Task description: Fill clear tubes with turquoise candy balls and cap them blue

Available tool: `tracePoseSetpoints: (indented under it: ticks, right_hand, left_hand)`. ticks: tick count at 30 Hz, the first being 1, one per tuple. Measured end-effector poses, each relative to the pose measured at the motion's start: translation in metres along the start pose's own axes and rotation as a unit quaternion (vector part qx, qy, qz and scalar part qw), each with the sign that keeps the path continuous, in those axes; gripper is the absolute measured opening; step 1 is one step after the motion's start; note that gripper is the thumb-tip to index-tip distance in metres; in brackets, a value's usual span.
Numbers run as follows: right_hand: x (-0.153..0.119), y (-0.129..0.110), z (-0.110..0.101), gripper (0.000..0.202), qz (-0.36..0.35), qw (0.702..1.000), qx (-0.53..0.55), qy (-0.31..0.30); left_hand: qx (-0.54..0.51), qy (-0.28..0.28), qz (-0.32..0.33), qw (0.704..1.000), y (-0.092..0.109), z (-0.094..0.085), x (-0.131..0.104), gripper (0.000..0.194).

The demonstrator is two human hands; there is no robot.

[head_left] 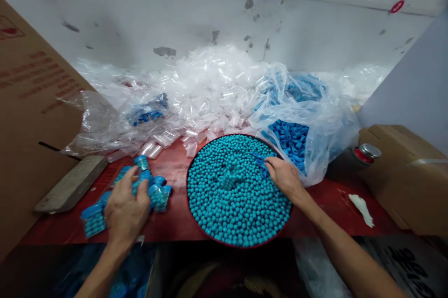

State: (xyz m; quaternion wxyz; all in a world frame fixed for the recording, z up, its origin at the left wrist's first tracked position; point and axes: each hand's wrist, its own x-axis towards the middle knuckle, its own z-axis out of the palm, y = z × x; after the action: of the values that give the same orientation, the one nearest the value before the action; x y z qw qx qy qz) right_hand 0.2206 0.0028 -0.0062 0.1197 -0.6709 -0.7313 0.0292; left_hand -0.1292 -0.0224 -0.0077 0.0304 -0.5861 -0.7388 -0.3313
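A round tray full of small turquoise balls sits at the middle of the red table. My right hand is over its right side, thumb and fingers pinched on a blue plastic piece; other blue pieces lie on the balls beside the fingertips. On the left, my left hand is over a group of small clear containers with blue caps and turquoise balls inside. Its fingers are apart, and nothing is visibly held in it. One more filled container lies left of that hand.
Clear plastic pieces are heaped against the wall. An open bag of blue pieces stands behind the tray. A grey block and cardboard box are left; a metal-lidded container and another box are right.
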Motion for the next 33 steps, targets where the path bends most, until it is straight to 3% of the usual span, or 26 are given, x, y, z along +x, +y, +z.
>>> tracePoseSetpoints:
  ticks: [1, 5, 9, 12, 15, 17, 20, 22, 26, 29, 33]
  right_hand:
    - [0.008, 0.005, 0.003, 0.025, 0.016, 0.999, -0.03, -0.018]
    - [0.028, 0.003, 0.02, 0.022, 0.023, 0.993, -0.084, -0.08]
    - [0.027, 0.0, 0.027, 0.018, -0.003, 0.995, -0.056, -0.087]
    - [0.019, 0.002, 0.024, 0.019, -0.032, 0.994, 0.076, -0.075]
    - [0.009, 0.001, 0.023, 0.026, 0.002, 0.952, 0.293, -0.091]
    - [0.002, 0.001, 0.023, 0.031, 0.032, 0.93, 0.347, -0.116]
    - [-0.008, 0.001, 0.016, 0.027, 0.001, 0.965, 0.255, -0.066]
    - [-0.012, -0.001, 0.01, 0.025, -0.073, 0.987, 0.145, -0.019]
    - [-0.014, -0.012, 0.006, 0.026, -0.234, 0.972, 0.006, -0.033]
    - [-0.013, -0.017, 0.013, 0.018, -0.252, 0.965, -0.049, -0.047]
    - [-0.015, -0.017, 0.021, 0.014, -0.251, 0.962, -0.101, -0.032]
  left_hand:
    - [-0.022, -0.001, 0.03, 0.999, 0.013, 0.006, -0.006, 0.036]
    - [-0.11, -0.149, 0.137, 0.973, 0.072, 0.036, -0.041, 0.027]
    - [-0.115, -0.245, 0.127, 0.954, 0.106, 0.061, -0.061, 0.034]
    - [-0.116, -0.265, 0.111, 0.951, 0.111, 0.07, -0.061, 0.036]
    - [-0.114, -0.27, 0.103, 0.951, 0.111, 0.073, -0.058, 0.039]
    - [-0.108, -0.279, 0.103, 0.949, 0.111, 0.074, -0.056, 0.041]
    - [-0.121, -0.297, 0.101, 0.942, 0.112, 0.076, -0.052, 0.042]
    - [-0.134, -0.312, 0.091, 0.936, 0.111, 0.077, -0.05, 0.041]
    - [-0.14, -0.335, 0.076, 0.928, 0.11, 0.08, -0.046, 0.043]
    - [-0.155, -0.336, 0.083, 0.925, 0.11, 0.082, -0.045, 0.042]
    - [-0.171, -0.331, 0.101, 0.922, 0.11, 0.078, -0.046, 0.025]
